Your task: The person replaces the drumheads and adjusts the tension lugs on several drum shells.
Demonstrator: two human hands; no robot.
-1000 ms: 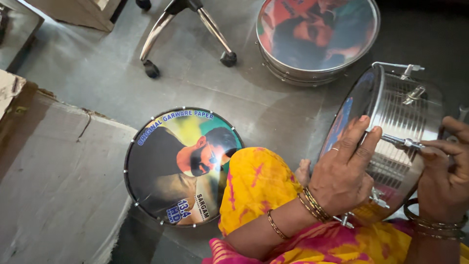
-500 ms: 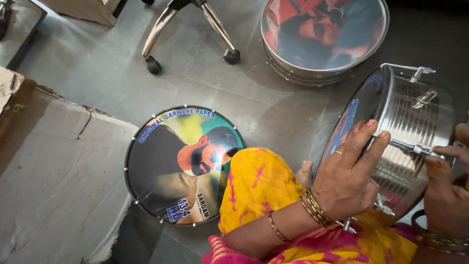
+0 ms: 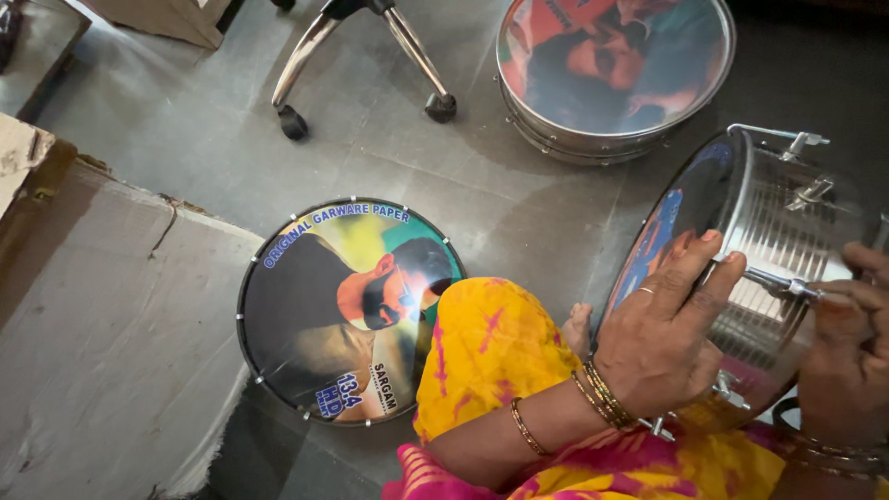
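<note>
A shiny steel drum (image 3: 787, 222) with a printed picture skin rests tilted on its side on my lap at the right. My left hand (image 3: 662, 333), with a ring and bangles, presses flat against the drum's rim and skin. At the right edge my right hand (image 3: 847, 356) grips a thin metal tuning rod (image 3: 778, 282) on the drum's shell. My knee, in yellow and pink cloth (image 3: 491, 347), is below the left arm.
A flat drum with a printed picture skin (image 3: 347, 310) lies on the grey floor by my knee. Another steel drum (image 3: 611, 69) sits at the top. Chair legs with castors (image 3: 366, 65) stand at the top. Flattened cardboard (image 3: 102, 343) covers the left.
My right hand has shifted along the tuning rod, closing around it. The left hand stays pressed on the drum. The view has drifted slightly.
</note>
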